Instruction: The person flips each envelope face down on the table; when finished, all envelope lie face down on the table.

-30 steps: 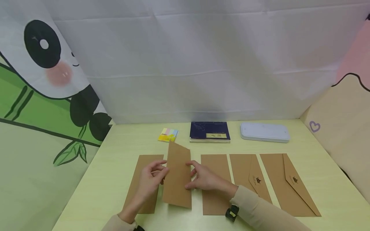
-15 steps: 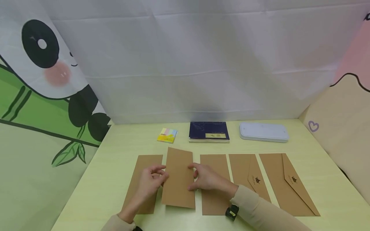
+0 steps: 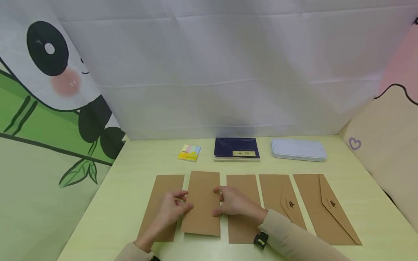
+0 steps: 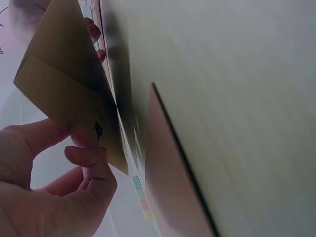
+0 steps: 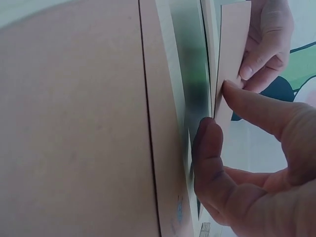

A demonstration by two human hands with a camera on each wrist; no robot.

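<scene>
- The left hand (image 3: 171, 208) pinches the left edge of a brown envelope (image 3: 200, 203) with thumb and fingers
- The right hand (image 3: 236, 203) grips the opposite edge, thumb and fingers curved at it
- The brown envelope tilts above the surface (image 3: 104, 217), near end raised, its crown-printed flap facing down
- On its left lies a plain envelope (image 3: 163, 186); on its right a blank envelope (image 3: 241, 228), then a crown-marked envelope (image 3: 274, 190) and a rightmost envelope (image 3: 330, 214), flap up
- Farther back sit sticky notes (image 3: 189, 152), a dark blue book (image 3: 236, 148) and a pale case (image 3: 298, 149)
</scene>
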